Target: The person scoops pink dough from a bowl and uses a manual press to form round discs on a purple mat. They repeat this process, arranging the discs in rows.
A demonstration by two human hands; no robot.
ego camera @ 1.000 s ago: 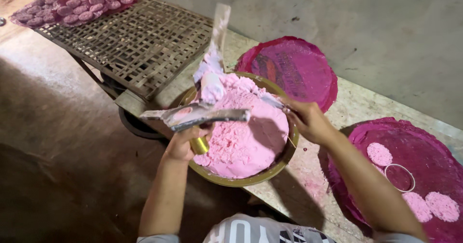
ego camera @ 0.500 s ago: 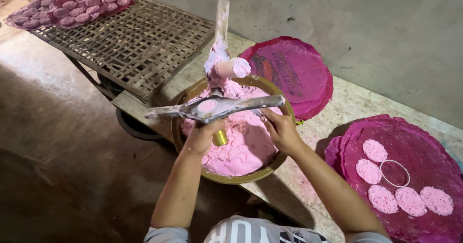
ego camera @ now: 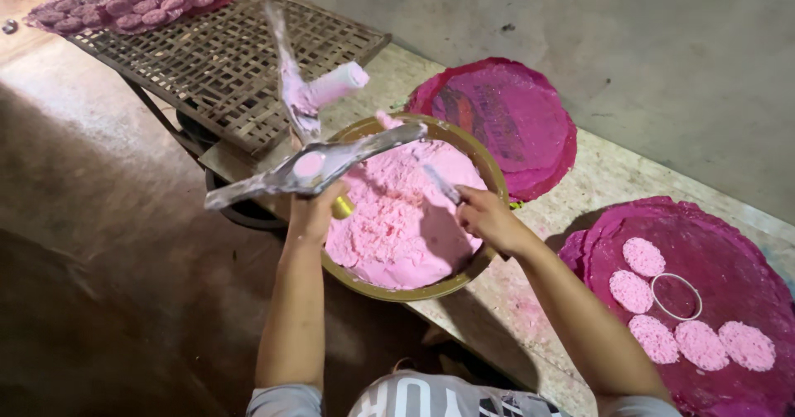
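Head view: left hand [ego camera: 313, 212] grips a long grey metal press tool [ego camera: 319, 164], smeared pink, above the rim of a round brass-coloured bowl [ego camera: 484, 173] full of pink crumbly dough [ego camera: 397, 218]. Right hand [ego camera: 484, 218] closes on a thin metal scraper [ego camera: 443, 183] over the dough. Flat pink discs [ego camera: 654, 338] lie on a magenta round mat [ego camera: 729, 268] nearby.

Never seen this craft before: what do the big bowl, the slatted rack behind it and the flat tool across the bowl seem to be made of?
Bowl: probably metal, brass-coloured, with a dull sheen on its rim. Rack: looks like woven bamboo or wood strips, matt brown with open gaps. Flat tool in the left hand: seemingly grey metal, smeared with pink paste.
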